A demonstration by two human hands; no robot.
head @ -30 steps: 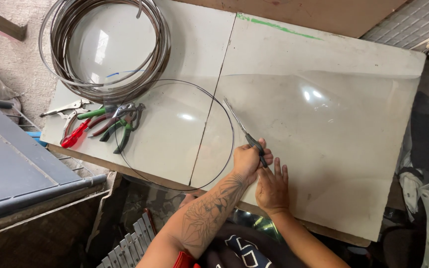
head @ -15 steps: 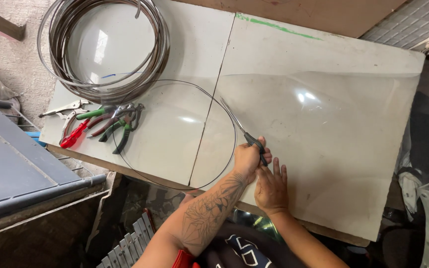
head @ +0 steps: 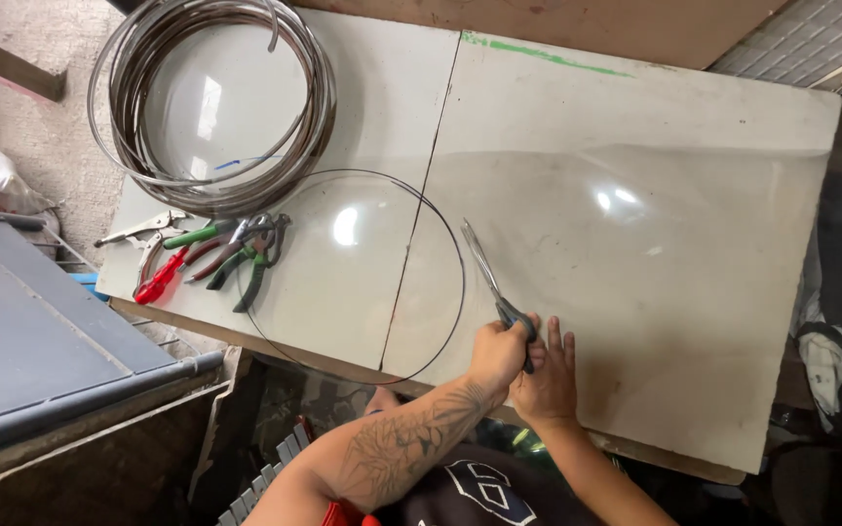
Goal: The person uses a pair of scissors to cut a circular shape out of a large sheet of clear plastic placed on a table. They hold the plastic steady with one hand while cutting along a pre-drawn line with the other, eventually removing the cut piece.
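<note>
From the head camera, looking straight down: a pale grey board tabletop (head: 635, 127) fills the frame, split by a dark seam running from the far edge down to the near edge. A clear plastic sheet (head: 694, 273) lies over the right half, its right border lifting a little at the table's right edge, and most of that sheet is open, bare surface. Left of the seam there is less room: a big coil of grey metal strip (head: 129, 146) sits at the far left corner, and just below it a huddle of pliers with red and green handles (head: 216, 255) lies close to the left edge. A thin dark wire hoop (head: 455, 292) lies flat across the seam, its near arc hanging past the table's front edge. Down at that front edge the hands meet. The left hand (head: 499, 353), on a tattooed forearm that comes up from below, is clenched around the handles of long grey-bladed scissors (head: 489, 273), whose blades point away toward the far left, lying low over the sheet just right of the hoop. The right hand (head: 546, 375) is touching it on the right side, fingers straight and spread, pressed flat on the plastic sheet near the front edge. To the left, off the table, a dark grey panel (head: 41, 341) slopes away.
</note>
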